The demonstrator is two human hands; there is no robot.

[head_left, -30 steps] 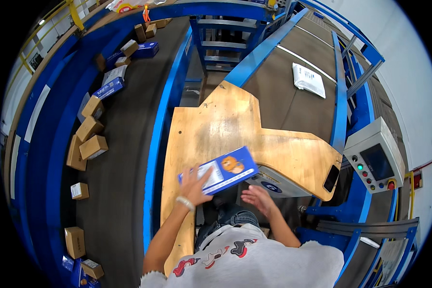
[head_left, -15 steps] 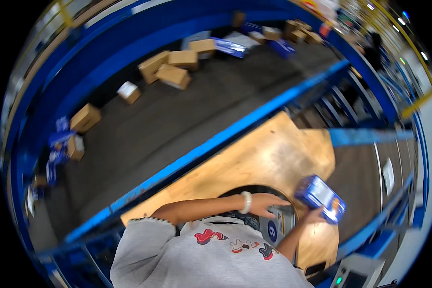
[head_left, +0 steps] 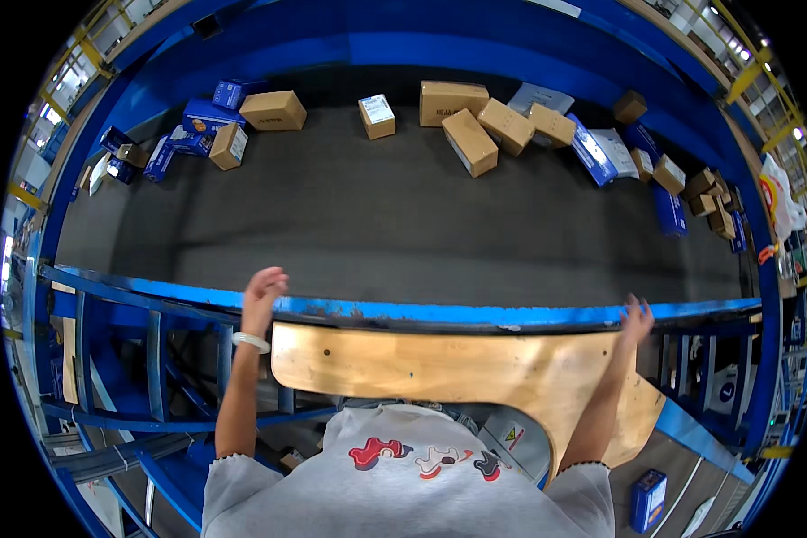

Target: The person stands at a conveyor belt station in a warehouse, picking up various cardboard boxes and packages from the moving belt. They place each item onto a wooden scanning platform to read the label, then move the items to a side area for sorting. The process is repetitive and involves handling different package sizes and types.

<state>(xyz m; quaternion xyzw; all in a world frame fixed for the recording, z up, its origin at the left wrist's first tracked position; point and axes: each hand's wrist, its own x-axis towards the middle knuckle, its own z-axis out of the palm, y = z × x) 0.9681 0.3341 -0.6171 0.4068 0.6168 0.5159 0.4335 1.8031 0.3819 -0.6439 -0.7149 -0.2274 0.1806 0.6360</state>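
My left hand (head_left: 264, 285) is raised over the near blue rim of the wide belt, its fingers loosely bent and nothing in them. A pale bracelet (head_left: 251, 342) circles that wrist. On the right, my right hand (head_left: 635, 320) reaches above the same rim, empty, fingers apart. The blue box (head_left: 648, 500) with a white label lies on the side belt at the lower right, away from both hands. Beyond my hands, brown cartons (head_left: 470, 143) and blue packages (head_left: 592, 151) lie along the far side of the dark conveyor belt (head_left: 386, 215).
A wooden board (head_left: 403, 360) with a curved cutout lies between me and the wide belt. The blue metal rim (head_left: 439, 312) runs across in front. Blue frame bars (head_left: 157, 368) stand at the left. A white flat parcel (head_left: 701, 516) lies on the side belt.
My right hand has let go of the blue box, which now lies on the side belt. The view has turned left toward the wide belt, and both arms have stretched forward and apart.
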